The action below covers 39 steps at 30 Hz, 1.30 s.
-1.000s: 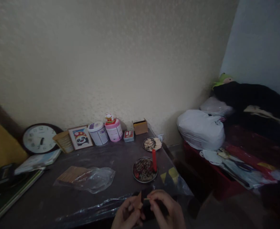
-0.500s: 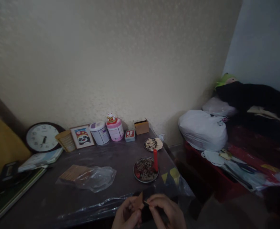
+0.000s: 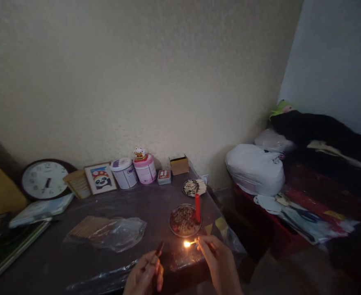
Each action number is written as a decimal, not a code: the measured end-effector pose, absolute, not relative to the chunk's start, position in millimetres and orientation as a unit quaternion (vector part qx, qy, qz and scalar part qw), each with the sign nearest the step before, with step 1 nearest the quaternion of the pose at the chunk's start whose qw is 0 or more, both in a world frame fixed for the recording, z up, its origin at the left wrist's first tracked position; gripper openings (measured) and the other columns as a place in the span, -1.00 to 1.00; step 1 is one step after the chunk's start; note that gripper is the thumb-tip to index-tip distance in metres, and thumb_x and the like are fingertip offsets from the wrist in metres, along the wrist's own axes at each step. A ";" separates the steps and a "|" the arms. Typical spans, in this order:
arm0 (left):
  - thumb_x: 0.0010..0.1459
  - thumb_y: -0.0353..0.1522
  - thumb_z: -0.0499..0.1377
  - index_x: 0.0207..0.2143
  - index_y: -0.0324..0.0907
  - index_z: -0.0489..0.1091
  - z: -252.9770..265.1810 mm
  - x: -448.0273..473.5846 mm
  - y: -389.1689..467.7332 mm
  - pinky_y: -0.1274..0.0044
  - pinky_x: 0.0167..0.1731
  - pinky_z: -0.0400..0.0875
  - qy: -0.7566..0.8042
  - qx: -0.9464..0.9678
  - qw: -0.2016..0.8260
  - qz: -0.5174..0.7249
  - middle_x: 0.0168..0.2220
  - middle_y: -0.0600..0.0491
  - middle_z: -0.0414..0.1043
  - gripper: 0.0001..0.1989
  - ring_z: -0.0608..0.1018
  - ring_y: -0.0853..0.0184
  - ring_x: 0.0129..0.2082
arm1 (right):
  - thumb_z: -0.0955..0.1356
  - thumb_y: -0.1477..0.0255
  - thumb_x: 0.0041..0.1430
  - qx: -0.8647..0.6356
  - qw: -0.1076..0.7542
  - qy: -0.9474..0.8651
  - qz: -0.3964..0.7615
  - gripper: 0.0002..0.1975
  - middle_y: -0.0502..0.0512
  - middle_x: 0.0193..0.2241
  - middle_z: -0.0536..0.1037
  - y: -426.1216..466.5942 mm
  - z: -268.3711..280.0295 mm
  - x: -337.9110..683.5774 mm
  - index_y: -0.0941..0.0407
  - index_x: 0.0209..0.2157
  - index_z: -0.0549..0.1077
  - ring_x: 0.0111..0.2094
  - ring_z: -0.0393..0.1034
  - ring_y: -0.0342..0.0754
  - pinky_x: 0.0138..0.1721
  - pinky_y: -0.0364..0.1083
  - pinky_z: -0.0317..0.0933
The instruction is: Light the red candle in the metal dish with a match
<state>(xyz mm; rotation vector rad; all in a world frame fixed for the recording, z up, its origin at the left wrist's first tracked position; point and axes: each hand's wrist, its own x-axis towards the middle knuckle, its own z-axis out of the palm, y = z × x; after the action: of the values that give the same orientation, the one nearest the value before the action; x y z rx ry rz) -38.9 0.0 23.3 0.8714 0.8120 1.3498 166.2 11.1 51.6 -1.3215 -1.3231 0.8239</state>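
Between the fingertips of my right hand (image 3: 215, 259) is a burning match (image 3: 193, 242), its flame pointing left. My left hand (image 3: 146, 271) is closed on a small brown striker card (image 3: 159, 248), seen nearly edge-on. Just beyond the flame lies a round metal tray (image 3: 180, 233) with a speckled dark surface, lit orange. A red candle (image 3: 197, 209) stands upright at its right side; I see no flame on it. Farther back, a small plate holds a heap of loose matches (image 3: 195, 187).
A clear plastic bag (image 3: 122, 233) with brown strips lies left on the dark table (image 3: 149, 205). Along the wall stand a clock (image 3: 45, 179), a panda picture (image 3: 100, 179), two tubs, a tin and an open cardboard box (image 3: 179, 165). Bags sit at the right.
The match is now alight, glowing over the table. My hands, together at the card before, have parted; the left moved left and the right lifted slightly with the match.
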 end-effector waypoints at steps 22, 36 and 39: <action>-0.39 -0.17 0.42 -0.54 -0.24 0.45 36.9 -49.8 15.5 0.62 -0.74 0.14 0.425 0.093 0.565 0.701 -0.68 0.18 0.22 -0.61 0.26 0.48 -0.68 | 0.30 0.22 0.05 -0.568 0.548 -0.512 0.338 -0.72 0.06 -0.53 0.58 23.9 54.0 175.5 0.06 -0.54 0.54 -0.44 0.46 0.02 -0.41 -0.14 0.32; -0.45 -0.20 0.43 -0.51 -0.15 0.39 36.9 -52.5 17.0 0.54 -0.71 0.22 0.422 0.054 0.572 0.702 -0.64 0.12 0.37 -0.59 0.37 0.36 -0.65 | 0.36 0.19 -0.03 -0.564 0.549 -0.480 0.387 -0.70 0.04 -0.59 0.49 29.3 44.9 176.6 0.15 -0.50 0.56 -0.47 0.35 -0.01 -0.45 -0.15 0.21; -0.37 -0.20 0.41 -0.39 -0.11 0.40 35.1 -52.5 17.6 0.55 -0.68 0.25 0.429 0.039 0.565 0.703 -0.61 0.14 0.38 -0.57 0.41 0.35 -0.62 | 0.36 0.18 -0.04 -0.572 0.543 -0.471 0.394 -0.69 0.04 -0.59 0.48 29.9 42.7 175.9 0.16 -0.49 0.56 -0.47 0.34 -0.02 -0.44 -0.16 0.21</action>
<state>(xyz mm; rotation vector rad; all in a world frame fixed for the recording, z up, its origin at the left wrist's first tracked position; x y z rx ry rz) -52.5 17.6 35.1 0.0913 1.0095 1.6543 175.9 29.9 42.7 -1.3590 -1.1182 0.9363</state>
